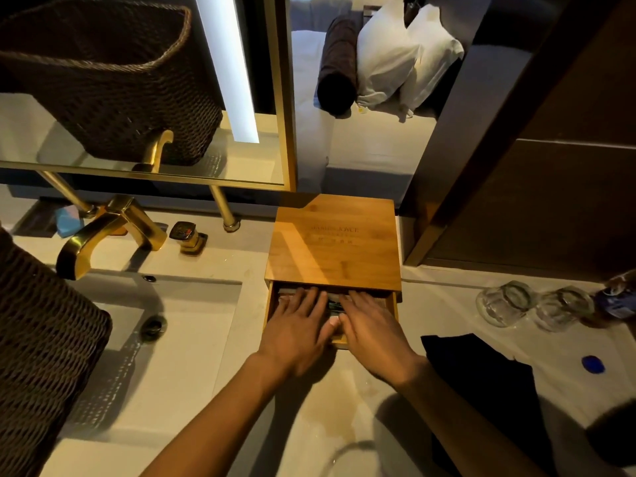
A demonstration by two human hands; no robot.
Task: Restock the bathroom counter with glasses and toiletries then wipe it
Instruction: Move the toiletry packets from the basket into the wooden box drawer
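A wooden amenity box (335, 242) stands on the pale counter (192, 366), its drawer (395, 304) pulled partly out toward me. My left hand (296, 332) and my right hand (371, 333) lie flat side by side over the drawer, fingers spread on the small toiletry packets (333, 306) inside. Most of the packets are hidden under my hands. Two clear glasses (504, 302) (559, 309) stand upside down on the counter to the right. A dark cloth (481, 376) lies at the front right.
A gold faucet (103, 232) and sink basin (179, 304) sit on the left, with a woven basket (41, 346) at the left edge. A blue-labelled bottle (616, 297) and a blue cap (592, 364) are at far right. A mirror (137, 98) stands behind.
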